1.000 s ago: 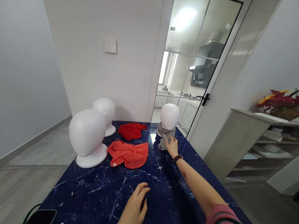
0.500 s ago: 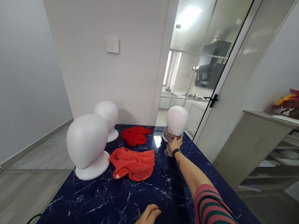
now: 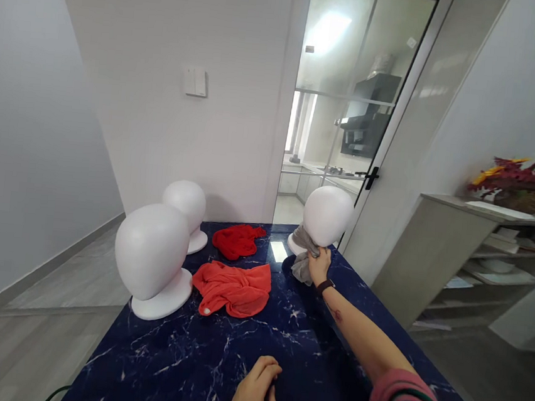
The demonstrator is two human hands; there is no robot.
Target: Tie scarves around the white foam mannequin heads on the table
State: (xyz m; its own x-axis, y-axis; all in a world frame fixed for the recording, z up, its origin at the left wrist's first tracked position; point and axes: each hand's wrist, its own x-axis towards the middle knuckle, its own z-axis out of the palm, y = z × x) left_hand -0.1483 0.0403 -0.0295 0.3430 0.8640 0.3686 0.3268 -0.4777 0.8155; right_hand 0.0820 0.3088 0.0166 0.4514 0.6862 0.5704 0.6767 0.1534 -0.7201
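Note:
At the far right of the table, my right hand (image 3: 320,265) is closed on a grey cloth (image 3: 302,272) wrapped round the neck of a white mannequin head (image 3: 327,216). That head tilts to the right, its base partly hidden by the cloth. My left hand (image 3: 255,391) rests low at the table's near edge, fingers loosely curved and holding nothing. In front of it lies a crumpled coral cloth (image 3: 235,287), and behind that a red cloth (image 3: 236,241).
Two more white mannequin heads, a near one (image 3: 151,252) and a far one (image 3: 184,207), stand at the left of the dark blue marbled table (image 3: 170,368). A glass door (image 3: 331,131) is behind the table. A shelf unit (image 3: 459,269) with a flower basket stands at right.
The mannequin head at right has tipped over to the right as my right hand pulls at the grey cloth. My left hand has stayed nearly in place. The view has shifted slightly.

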